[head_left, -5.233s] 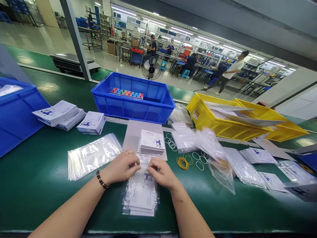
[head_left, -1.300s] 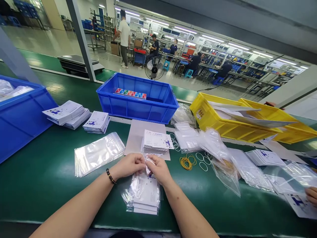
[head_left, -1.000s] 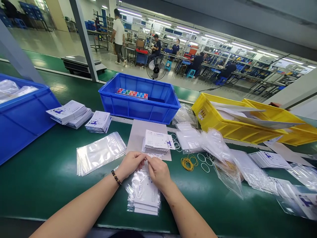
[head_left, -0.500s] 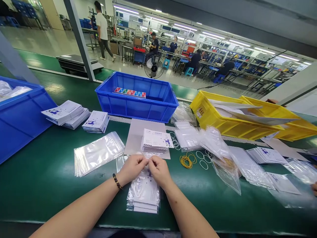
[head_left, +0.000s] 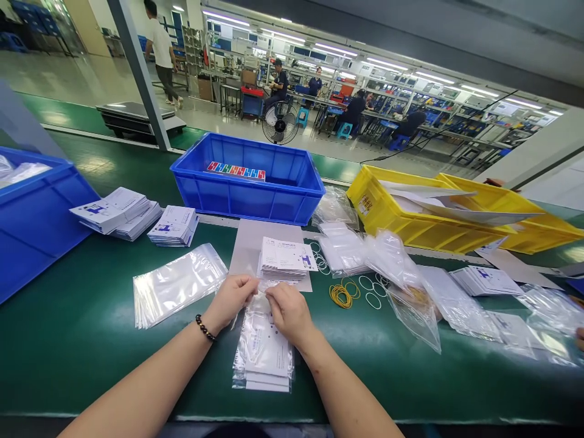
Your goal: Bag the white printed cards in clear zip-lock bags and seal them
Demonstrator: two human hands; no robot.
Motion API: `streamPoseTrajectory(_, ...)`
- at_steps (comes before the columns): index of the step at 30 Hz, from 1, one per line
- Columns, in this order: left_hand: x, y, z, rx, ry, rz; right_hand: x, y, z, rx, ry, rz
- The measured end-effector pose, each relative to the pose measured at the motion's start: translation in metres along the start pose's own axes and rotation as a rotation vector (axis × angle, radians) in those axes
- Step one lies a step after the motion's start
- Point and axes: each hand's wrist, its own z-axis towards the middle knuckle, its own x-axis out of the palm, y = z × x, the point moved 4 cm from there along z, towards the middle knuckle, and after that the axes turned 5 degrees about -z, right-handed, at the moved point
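Observation:
My left hand (head_left: 233,298), with a beaded bracelet at the wrist, pinches the top edge of a clear plastic bag (head_left: 258,347). My right hand (head_left: 291,311) pinches the same edge a short way to the right, fingers closed. White printed booklets (head_left: 269,384) lie in or under clear bags below my hands; the layers are hard to tell apart. Just beyond my fingers a stack of booklets (head_left: 283,255) rests on a grey card sheet (head_left: 244,243). To the left lies a fanned pile of flat clear bags (head_left: 177,286).
A blue bin (head_left: 250,204) stands behind, another blue bin (head_left: 41,225) at left. Booklet stacks (head_left: 171,228) lie between them. Yellow bins (head_left: 410,222), rubber bands (head_left: 340,296) and filled bags (head_left: 342,252) are to the right. Another person's hand (head_left: 579,339) shows at the right edge.
My left hand has moved slightly left and up, away from the right hand, both still pinching the bag's top edge. The view has shifted a little; a walking person in the background has moved left.

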Motion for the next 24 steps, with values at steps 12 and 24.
streamPoseTrajectory(12, -0.010, -0.025, -0.010, 0.399, 0.283, 0.621, -0.022, -0.022, 0.004, 0.201, 0.313, 0.540)
streamPoseTrajectory(24, 0.003, -0.013, -0.008, 0.220, 0.409, 0.332, -0.018, -0.115, -0.005, 0.979, -0.509, 0.835)
